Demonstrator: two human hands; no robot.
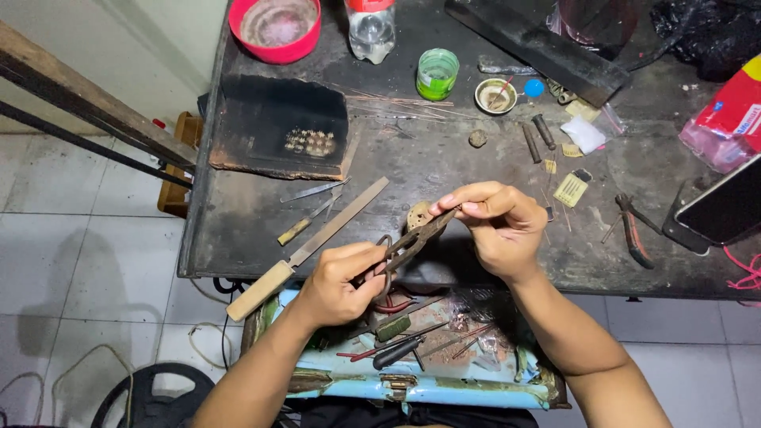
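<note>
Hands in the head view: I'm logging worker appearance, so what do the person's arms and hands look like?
Both forearms are bare, with no sleeves in view. The left hand and right hand wear no gloves, and no watch, ring or bracelet shows on them.

The finger loops of the shears (406, 246) are partly covered by the left hand (337, 281). The blade tips are hidden under the fingers of the right hand (495, 226), so whatever is pinched there cannot be made out. The pink bowl (276, 28), the clear bottle (371, 28) and the red packet (733, 111) are cut off by the picture's edges. The small pieces on the dark charred block (277, 127) are too small to be identified. The drawer (412, 388) contents are partly masked by both forearms.
</note>
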